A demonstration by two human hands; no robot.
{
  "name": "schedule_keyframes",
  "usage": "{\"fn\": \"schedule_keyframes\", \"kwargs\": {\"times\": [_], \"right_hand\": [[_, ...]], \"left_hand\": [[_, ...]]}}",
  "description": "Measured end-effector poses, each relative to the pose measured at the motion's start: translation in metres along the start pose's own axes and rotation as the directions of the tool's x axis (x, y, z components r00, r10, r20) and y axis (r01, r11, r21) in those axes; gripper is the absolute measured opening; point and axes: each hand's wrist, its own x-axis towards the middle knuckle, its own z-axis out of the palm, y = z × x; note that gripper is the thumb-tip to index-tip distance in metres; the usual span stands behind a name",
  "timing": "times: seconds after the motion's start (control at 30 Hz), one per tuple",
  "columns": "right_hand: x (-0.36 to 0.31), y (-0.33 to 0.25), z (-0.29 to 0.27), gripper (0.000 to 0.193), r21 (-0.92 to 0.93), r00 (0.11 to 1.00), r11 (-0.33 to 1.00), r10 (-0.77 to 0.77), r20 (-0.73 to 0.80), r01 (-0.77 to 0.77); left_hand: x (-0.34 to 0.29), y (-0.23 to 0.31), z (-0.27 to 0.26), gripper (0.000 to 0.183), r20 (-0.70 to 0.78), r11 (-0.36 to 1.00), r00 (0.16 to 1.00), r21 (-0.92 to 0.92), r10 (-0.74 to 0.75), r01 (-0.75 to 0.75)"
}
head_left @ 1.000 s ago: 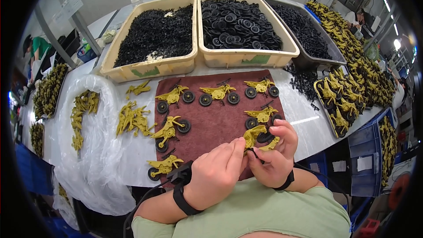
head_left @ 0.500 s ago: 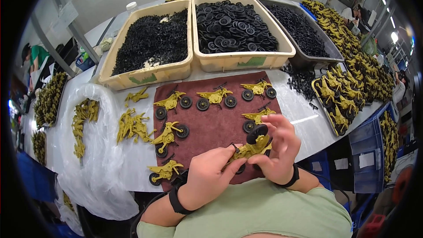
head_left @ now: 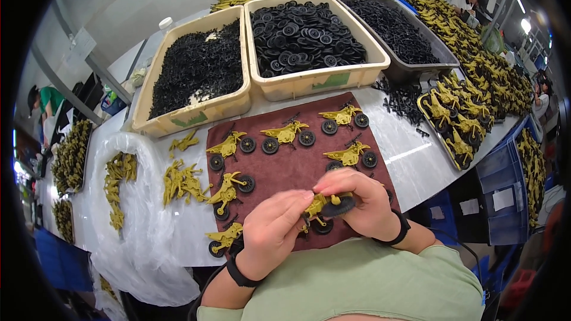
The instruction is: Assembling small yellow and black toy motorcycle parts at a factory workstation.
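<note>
Near the lower centre of the frame, the left hand [head_left: 267, 232] and right hand [head_left: 364, 202] are pinching a yellow toy motorcycle [head_left: 317, 205] between their fingers [head_left: 286, 207], its black wheel [head_left: 341, 207] showing beside the right hand. Other motorcycles [head_left: 287, 135] are lying on a maroon cloth [head_left: 276, 172] mid-frame; a cream bin [head_left: 285, 85] is holding loose wheels [head_left: 303, 41] at upper centre.

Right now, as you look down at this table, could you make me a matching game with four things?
Things:
1. Black wheels
2. Cloth
3. Plastic bag
4. Left hand and right hand

Clues:
A. Dark red, spread flat
B. Holding a toy motorbike
C. Heaped in the middle tub
D. See-through, left of the tubs

Pairs: 1-C, 2-A, 3-D, 4-B
</note>
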Motion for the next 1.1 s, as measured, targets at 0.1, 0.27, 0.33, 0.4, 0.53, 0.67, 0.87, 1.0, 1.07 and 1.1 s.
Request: {"fn": "schedule_keyframes", "kwargs": {"times": [0.1,0.27,0.33,0.4,0.53,0.67,0.87,1.0,1.07,1.1], "right_hand": [[0.0,0.0,-0.003,0.037,0.105,0.996,0.991,0.086,0.009,-0.087],[-0.007,-0.003,-0.003,0.045,0.453,0.849,0.719,0.44,0.292,-0.528],[-0.01,-0.004,0.003,0.041,0.482,0.9,0.763,0.406,0.16,-0.43],[-0.012,-0.002,0.003,0.037,0.276,0.937,0.896,0.345,0.056,-0.347],[-0.008,-0.012,0.0,0.036,-0.011,0.972,0.972,0.234,0.007,-0.234],[-0.007,-0.007,0.002,0.037,-0.007,0.986,0.986,0.167,-0.022,-0.167],[-0.015,0.003,0.002,0.039,-0.081,0.995,0.992,0.097,-0.036,-0.099],[-0.011,0.001,-0.001,0.037,0.037,0.948,0.947,0.317,0.024,-0.318],[-0.005,-0.001,-0.003,0.037,0.089,0.911,0.907,0.409,0.053,-0.412],[-0.002,-0.001,-0.004,0.038,-0.053,0.959,0.959,0.274,-0.072,-0.278]], "left_hand": [[0.001,-0.004,-0.01,0.036,-0.003,0.877,0.957,0.402,0.29,-0.264],[-0.009,-0.011,-0.005,0.038,0.01,0.819,0.923,0.458,0.384,-0.346],[-0.01,-0.004,-0.008,0.052,-0.01,0.907,0.972,0.364,0.234,-0.215],[-0.007,0.003,-0.011,0.071,-0.02,0.991,0.998,0.118,0.067,-0.064],[-0.016,-0.004,-0.004,0.06,0.038,0.859,0.964,-0.444,-0.265,0.254],[-0.013,-0.013,-0.006,0.039,0.052,0.927,0.993,-0.355,-0.106,0.118],[-0.019,-0.01,-0.003,0.028,0.048,0.872,0.973,-0.435,-0.228,0.226],[-0.008,-0.016,-0.014,0.025,0.238,0.797,0.866,-0.343,-0.439,0.498],[0.001,-0.028,-0.015,0.02,0.09,0.934,0.933,-0.053,-0.348,0.353],[0.002,-0.037,-0.015,0.02,0.067,0.884,0.885,-0.051,-0.46,0.464]]}}
